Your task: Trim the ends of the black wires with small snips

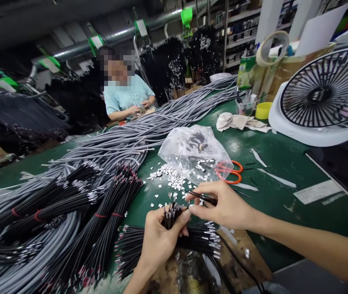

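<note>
My left hand is closed round a small bunch of black wires whose ends point up. My right hand holds a pair of dark tweezers, and its thumb and fingertips come close to the wire ends at my left thumb. Whether the fingertips also pinch one wire is too small to tell. Beneath both hands lies a thick row of cut black wires with silvery tips. Just beyond them, small silver-white pieces are scattered on the green table.
A clear plastic bag lies ahead, with orange-handled scissors beside it. Grey cables and tied black wire bundles cover the left. A fan stands at right. Across the table sits a person, hands together.
</note>
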Available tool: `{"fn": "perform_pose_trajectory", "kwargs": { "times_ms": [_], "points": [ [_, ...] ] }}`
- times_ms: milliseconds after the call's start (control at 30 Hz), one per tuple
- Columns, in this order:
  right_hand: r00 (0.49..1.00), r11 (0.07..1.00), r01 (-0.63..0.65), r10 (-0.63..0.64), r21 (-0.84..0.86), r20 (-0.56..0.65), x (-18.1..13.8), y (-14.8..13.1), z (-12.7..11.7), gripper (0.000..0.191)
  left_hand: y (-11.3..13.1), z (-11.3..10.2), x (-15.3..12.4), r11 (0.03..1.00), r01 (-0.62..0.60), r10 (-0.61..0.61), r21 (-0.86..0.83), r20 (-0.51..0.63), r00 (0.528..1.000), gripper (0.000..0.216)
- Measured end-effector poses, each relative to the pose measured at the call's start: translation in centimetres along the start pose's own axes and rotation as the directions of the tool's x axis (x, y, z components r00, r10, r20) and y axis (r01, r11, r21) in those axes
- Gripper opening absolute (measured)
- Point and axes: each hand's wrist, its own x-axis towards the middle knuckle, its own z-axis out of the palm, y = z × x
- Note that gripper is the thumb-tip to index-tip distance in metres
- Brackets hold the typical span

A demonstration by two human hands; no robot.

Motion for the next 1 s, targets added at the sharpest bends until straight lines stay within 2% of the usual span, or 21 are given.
{"fn": "perform_pose_trajectory", "kwargs": {
  "times_ms": [133,233,300,367,433,467,533,600,667,733,767,800,833,867,933,967,1000],
  "points": [
    [0.997,0.995,-0.077,0.077,0.065,0.003,0.2,0.4,0.0,0.021,0.0,-0.1,-0.1,0.999,-0.037,0.038,0.025,-0.003,0.999,0.020],
    [0.999,0.998,-0.049,0.049,0.033,-0.016,0.2,0.5,0.1,0.013,0.2,-0.1,-0.2,0.998,-0.059,0.059,0.031,-0.006,0.998,0.021],
    [0.997,0.998,0.048,-0.051,-0.050,-0.064,0.0,0.5,0.4,0.013,0.2,0.0,-0.2,0.996,-0.068,0.069,0.056,-0.004,0.998,0.026],
    [0.970,0.961,0.205,-0.224,-0.188,-0.090,-0.5,0.6,0.5,0.014,-0.1,0.1,-0.3,0.993,-0.073,0.074,0.090,-0.008,0.997,0.028],
    [0.922,0.881,0.354,-0.385,-0.314,-0.043,-0.9,0.6,0.6,0.018,-0.6,0.1,-0.4,0.992,-0.071,0.073,0.108,-0.016,0.997,0.025],
    [0.908,0.857,0.392,-0.419,-0.335,-0.008,-1.0,0.6,0.6,0.018,-0.8,0.0,-0.4,0.992,-0.073,0.075,0.106,-0.011,0.997,0.021],
    [0.927,0.892,0.368,-0.374,-0.263,0.026,-1.1,0.4,0.5,0.015,-1.0,-0.3,-0.4,0.992,-0.095,0.093,0.083,0.034,0.995,0.016],
    [0.974,0.974,0.224,-0.223,-0.040,0.044,-0.8,0.1,0.4,0.009,-0.9,-0.7,-0.3,0.987,-0.153,0.148,0.049,0.102,0.984,0.013],
    [0.991,0.980,0.077,-0.096,0.182,0.095,-0.6,-0.2,0.4,0.015,-0.5,-1.0,-0.2,0.971,-0.240,0.234,0.024,0.138,0.962,0.011],
    [0.992,0.976,0.060,-0.081,0.212,0.095,-0.4,-0.3,0.4,0.020,-0.2,-0.9,-0.2,0.950,-0.312,0.306,0.030,0.128,0.944,0.011],
    [0.990,0.983,0.124,-0.132,0.135,0.051,-0.3,-0.3,0.3,0.020,-0.2,-0.8,-0.3,0.943,-0.328,0.321,0.056,0.106,0.941,0.011],
    [0.974,0.974,0.228,-0.228,0.003,-0.008,-0.4,-0.2,0.2,0.019,-0.2,-0.6,-0.3,0.939,-0.330,0.324,0.096,0.075,0.943,0.011],
    [0.929,0.922,0.351,-0.365,-0.164,-0.058,-0.5,-0.1,0.1,0.018,-0.3,-0.3,-0.4,0.937,-0.317,0.315,0.147,0.035,0.948,0.012],
    [0.856,0.821,0.464,-0.512,-0.334,-0.069,-0.7,0.1,0.0,0.020,-0.5,-0.1,-0.4,0.934,-0.291,0.300,0.205,-0.009,0.954,0.013],
    [0.697,0.566,0.596,-0.717,-0.569,0.018,-1.2,0.4,0.1,0.024,-1.0,0.3,-0.4,0.928,-0.227,0.270,0.295,-0.112,0.956,0.018],
    [0.646,0.477,0.622,-0.761,-0.620,0.063,-1.4,0.5,0.3,0.024,-1.2,0.3,-0.4,0.929,-0.193,0.253,0.317,-0.161,0.954,0.020],
    [0.617,0.437,0.634,-0.784,-0.638,0.076,-1.7,0.6,0.5,0.023,-1.4,0.3,-0.3,0.933,-0.173,0.243,0.316,-0.196,0.950,0.019]
  ]
}}
